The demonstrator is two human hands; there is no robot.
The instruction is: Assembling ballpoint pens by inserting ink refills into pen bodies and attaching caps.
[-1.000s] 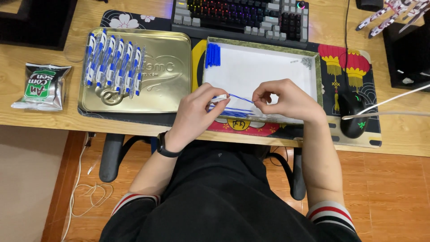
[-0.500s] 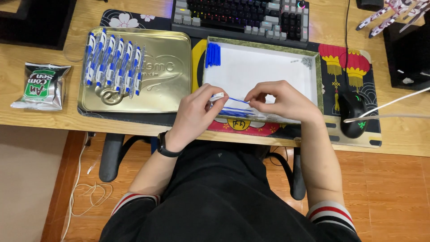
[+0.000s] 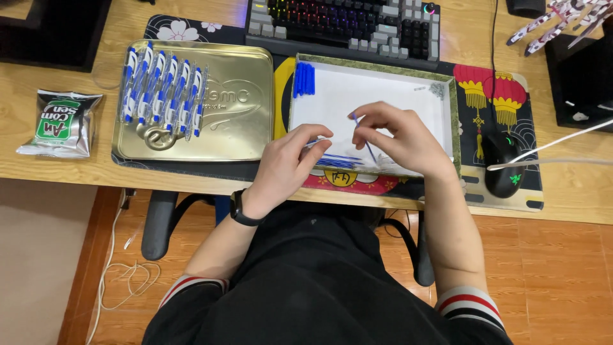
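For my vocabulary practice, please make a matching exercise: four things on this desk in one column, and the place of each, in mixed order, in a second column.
Things:
1. assembled pens
2. blue pen caps
3. thin blue refill
4. snack packet

Places:
A. far left corner of the white tray
B. in the right hand
C. bare desk, far left
D. on the gold tin lid

Pairs: 1-D, 2-A, 3-B, 4-C

Blue, gold and white across our desk

We see a gold tin lid (image 3: pixel 236 121) at upper left bearing white-and-blue pens (image 3: pixel 163 89), a white tray (image 3: pixel 377 89) with a green rim at centre holding blue caps (image 3: pixel 304 79), red lanterns on the black mat (image 3: pixel 491 96), and a rainbow-lit grey keyboard (image 3: pixel 345 22).
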